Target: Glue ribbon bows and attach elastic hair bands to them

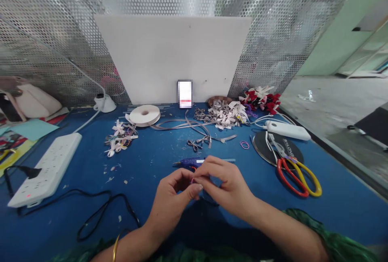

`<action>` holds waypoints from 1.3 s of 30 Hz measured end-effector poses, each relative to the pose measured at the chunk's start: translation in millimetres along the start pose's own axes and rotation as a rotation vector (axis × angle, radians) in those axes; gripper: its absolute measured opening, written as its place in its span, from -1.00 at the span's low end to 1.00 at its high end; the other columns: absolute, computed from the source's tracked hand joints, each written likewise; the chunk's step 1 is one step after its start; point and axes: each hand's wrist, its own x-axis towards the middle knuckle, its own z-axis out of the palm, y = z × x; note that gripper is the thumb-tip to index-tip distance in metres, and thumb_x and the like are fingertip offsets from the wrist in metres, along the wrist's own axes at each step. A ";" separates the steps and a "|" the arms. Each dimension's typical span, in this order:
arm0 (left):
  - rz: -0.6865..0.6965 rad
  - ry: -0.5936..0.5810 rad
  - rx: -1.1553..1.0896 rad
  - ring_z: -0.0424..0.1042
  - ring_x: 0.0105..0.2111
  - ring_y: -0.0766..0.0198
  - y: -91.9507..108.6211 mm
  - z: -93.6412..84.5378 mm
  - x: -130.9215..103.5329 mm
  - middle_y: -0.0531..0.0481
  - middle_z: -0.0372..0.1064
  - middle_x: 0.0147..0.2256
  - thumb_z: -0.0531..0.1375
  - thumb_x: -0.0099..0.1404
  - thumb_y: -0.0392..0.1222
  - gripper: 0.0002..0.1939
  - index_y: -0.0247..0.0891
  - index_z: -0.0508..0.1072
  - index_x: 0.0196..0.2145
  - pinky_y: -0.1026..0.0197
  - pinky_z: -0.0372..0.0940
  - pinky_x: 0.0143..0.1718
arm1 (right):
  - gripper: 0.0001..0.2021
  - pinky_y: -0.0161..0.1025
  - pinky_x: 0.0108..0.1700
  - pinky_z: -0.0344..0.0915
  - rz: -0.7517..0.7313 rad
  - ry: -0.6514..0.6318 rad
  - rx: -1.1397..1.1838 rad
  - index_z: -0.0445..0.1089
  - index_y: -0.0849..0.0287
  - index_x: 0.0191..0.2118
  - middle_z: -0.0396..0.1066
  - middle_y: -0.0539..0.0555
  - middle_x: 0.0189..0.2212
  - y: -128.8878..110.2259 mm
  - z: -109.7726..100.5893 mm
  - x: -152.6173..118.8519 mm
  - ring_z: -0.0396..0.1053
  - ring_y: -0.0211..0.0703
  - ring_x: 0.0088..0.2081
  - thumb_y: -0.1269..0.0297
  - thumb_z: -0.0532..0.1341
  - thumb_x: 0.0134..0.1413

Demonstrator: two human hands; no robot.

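My left hand (174,199) and my right hand (226,183) meet fingertip to fingertip low over the middle of the blue table. Both are closed in a pinch on a small pink hair tie (192,180), of which only a sliver shows between the fingers. Just beyond them lies a blue glue gun (189,162), nozzle to the left, its rear part covered by my right hand. Farther back are a small grey ribbon bow (194,145) and loose grey ribbon strips (200,127). Another pink-purple hair tie (244,144) lies to the right of these.
Scissors (295,173) with red and yellow handles rest at right, partly on a black disc (260,148). A ribbon roll (144,115) and piles of bows (226,114) line the back. A power strip (48,169) and a black cord (106,193) lie left.
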 end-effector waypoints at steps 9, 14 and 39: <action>-0.113 0.099 -0.200 0.35 -0.53 0.43 4.3 -1.4 3.2 0.07 0.46 -0.47 0.38 0.18 -0.10 -0.78 -0.31 0.52 -0.44 0.37 0.26 -0.39 | -0.85 -0.33 -0.24 0.36 0.086 -0.155 -0.139 0.54 0.12 -0.25 0.53 0.00 -0.35 19.0 -22.3 26.5 0.47 -0.26 -0.31 0.30 0.20 0.24; -0.156 0.081 -0.191 0.35 -0.53 0.44 4.4 -0.4 4.2 0.06 0.46 -0.47 0.38 0.18 -0.13 -0.80 -0.33 0.53 -0.45 0.38 0.25 -0.38 | -0.71 -0.09 0.05 0.28 0.289 0.079 -0.833 0.54 0.18 -0.10 0.49 0.23 -0.04 101.3 -70.9 60.9 0.42 0.02 0.01 0.30 0.06 0.32; -0.180 -0.046 -0.087 0.37 -0.58 0.38 4.8 2.7 -0.3 0.01 0.46 -0.54 0.38 0.13 -0.07 -0.76 -0.33 0.53 -0.43 0.32 0.26 -0.46 | -0.72 -0.07 0.09 0.31 0.371 0.311 -0.790 0.46 0.22 -0.05 0.46 0.20 0.03 155.0 -104.4 52.3 0.41 -0.01 0.06 0.36 0.06 0.26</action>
